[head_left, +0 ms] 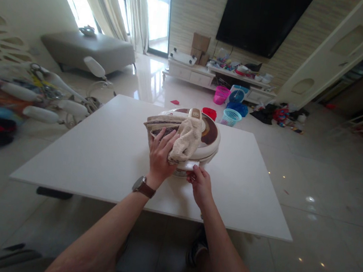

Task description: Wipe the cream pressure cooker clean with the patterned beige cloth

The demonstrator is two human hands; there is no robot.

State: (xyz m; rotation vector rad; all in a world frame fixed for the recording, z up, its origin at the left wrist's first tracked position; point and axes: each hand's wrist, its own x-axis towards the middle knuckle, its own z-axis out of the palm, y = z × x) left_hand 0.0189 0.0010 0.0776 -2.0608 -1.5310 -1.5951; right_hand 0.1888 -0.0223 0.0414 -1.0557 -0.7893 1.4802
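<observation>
A round cream-and-brown lidded appliance (211, 150), which looks like an electric pan, stands on the white table (102, 144). A beige and brown cloth (187, 139) lies bunched and folded over its left side. My left hand (162, 153) presses on the cloth with fingers stretched over it; a watch is on that wrist. My right hand (200, 181) is closed at the appliance's front handle (188, 165), thumb on top and fingers curled below. The left part of the appliance is hidden under the cloth.
Beyond the table are a light blue basket (231, 117), a pink basket (221, 95) and a low TV cabinet (195, 75) with many small items. A fallen-looking chandelier (69, 108) is at the left, near a grey bench (89, 51).
</observation>
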